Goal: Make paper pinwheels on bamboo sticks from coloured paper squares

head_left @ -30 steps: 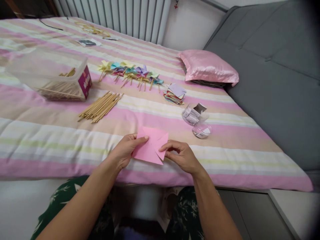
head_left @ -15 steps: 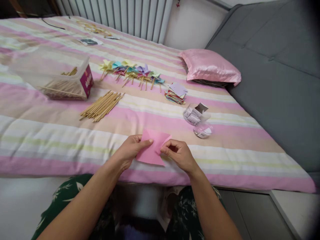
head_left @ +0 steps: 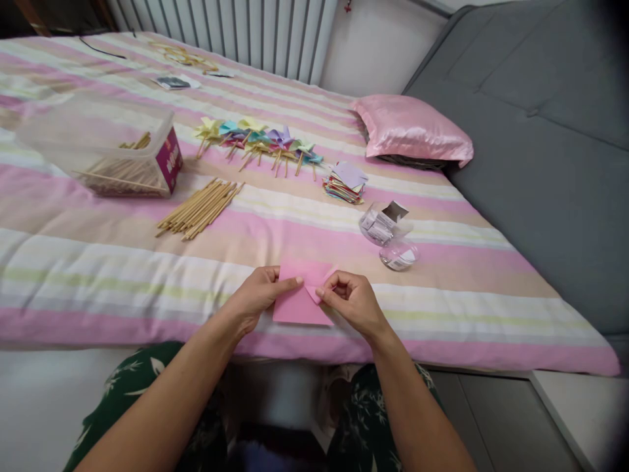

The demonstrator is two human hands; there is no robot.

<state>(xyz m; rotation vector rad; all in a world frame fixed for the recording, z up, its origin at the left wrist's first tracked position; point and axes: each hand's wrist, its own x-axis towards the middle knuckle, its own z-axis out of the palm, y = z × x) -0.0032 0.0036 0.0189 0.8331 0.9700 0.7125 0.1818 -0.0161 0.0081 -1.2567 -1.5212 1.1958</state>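
A pink paper square [head_left: 295, 308] is held between my hands above the near edge of the bed. My left hand [head_left: 259, 295] pinches its left side, thumb on top and fingers underneath. On the right side, my right hand [head_left: 350, 300] grips a part of the sheet between thumb and fingertips, and a small flap there is bent over toward the middle. Beyond my hands lie a bundle of wooden sticks [head_left: 200, 208], a stack of coloured paper pieces [head_left: 345, 181] and a row of paper pinwheels [head_left: 260, 141] on sticks.
A clear plastic tub [head_left: 122, 164] with more sticks stands at the left. Two small clear containers [head_left: 383, 223] sit to the right. A pink pillow [head_left: 415, 131] rests near the grey headboard [head_left: 531, 170]. Yellow cord-like loops [head_left: 184, 58] lie far back on the striped bedspread.
The pink paper has turned slightly and shifted a little to the right. A folded flap now shows more clearly by my right fingertips. Both hands keep their hold.
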